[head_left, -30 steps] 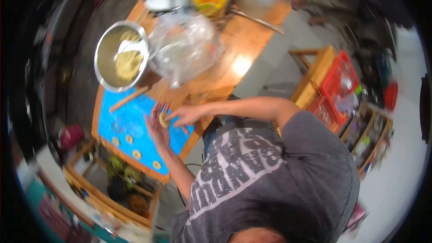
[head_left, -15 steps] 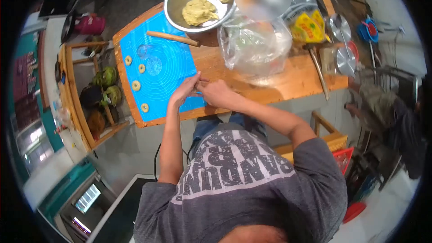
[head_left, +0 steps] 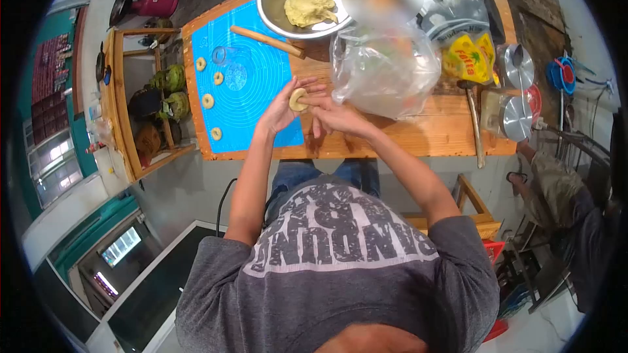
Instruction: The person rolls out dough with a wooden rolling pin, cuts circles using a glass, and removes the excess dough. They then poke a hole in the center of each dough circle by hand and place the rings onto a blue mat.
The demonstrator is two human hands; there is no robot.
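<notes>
A small dough ring (head_left: 298,99) rests against the fingers of my left hand (head_left: 281,108), whose palm faces up. My right hand (head_left: 333,115) touches the ring from the right, one finger at its hole. Both hands are above the right edge of the blue mat (head_left: 255,114). Several dough rings, one of them at the mat's lower left (head_left: 216,133), lie in a column. A wooden rolling pin (head_left: 268,42) crosses the mat's upper right, with a clear glass (head_left: 220,55) to its left. Yellow dough (head_left: 309,6) sits in the steel bowl (head_left: 267,13).
Right of the bowl are a clear plastic bag (head_left: 386,75) and a yellow packet (head_left: 468,59). A hammer-like tool (head_left: 475,124) lies near steel lids (head_left: 517,121) at the table's right end. Another person's leg (head_left: 530,186) shows at far right.
The dough ring now shows between my hands, where it was hidden before. My left hand has opened out beneath it. The whole view has shifted, with the table appearing further right and higher.
</notes>
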